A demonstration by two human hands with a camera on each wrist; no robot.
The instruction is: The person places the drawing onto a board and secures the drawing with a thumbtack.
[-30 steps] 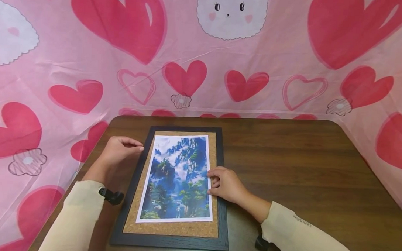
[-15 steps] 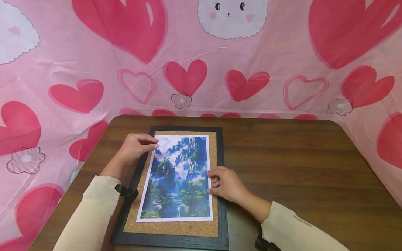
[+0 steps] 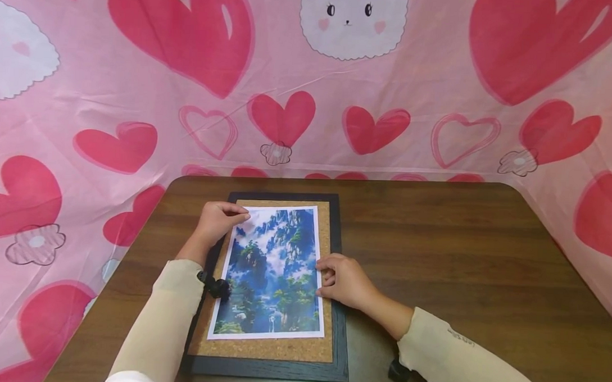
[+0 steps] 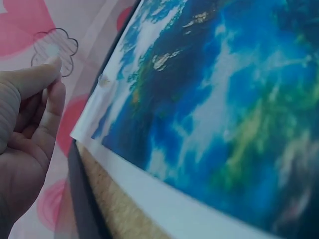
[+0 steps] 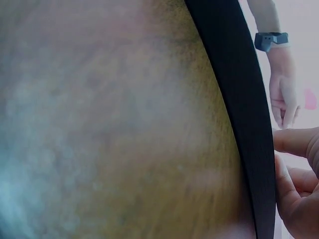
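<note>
A printed mountain landscape picture [image 3: 273, 268] with a white border lies on a cork board [image 3: 260, 348] in a black frame [image 3: 279, 370]. My left hand [image 3: 216, 224] is over the picture's upper left corner, thumb and index tips together. In the left wrist view the fingers [image 4: 59, 69] meet at their tips; I cannot tell whether something small is between them. A small pale spot [image 4: 103, 80] shows on the picture's white margin there. My right hand [image 3: 345, 279] rests at the picture's right edge, index and thumb tips apart, touching the border.
The board lies on the left half of a dark wooden table [image 3: 445, 257]. Pink cloth [image 3: 421, 77] printed with hearts hangs behind and at both sides. A black camera [image 3: 216, 286] on the left wrist covers part of the picture's left edge in the head view.
My left hand has moved right, from beside the frame's left side to over the picture's upper left corner. My right hand and the picture have stayed in place.
</note>
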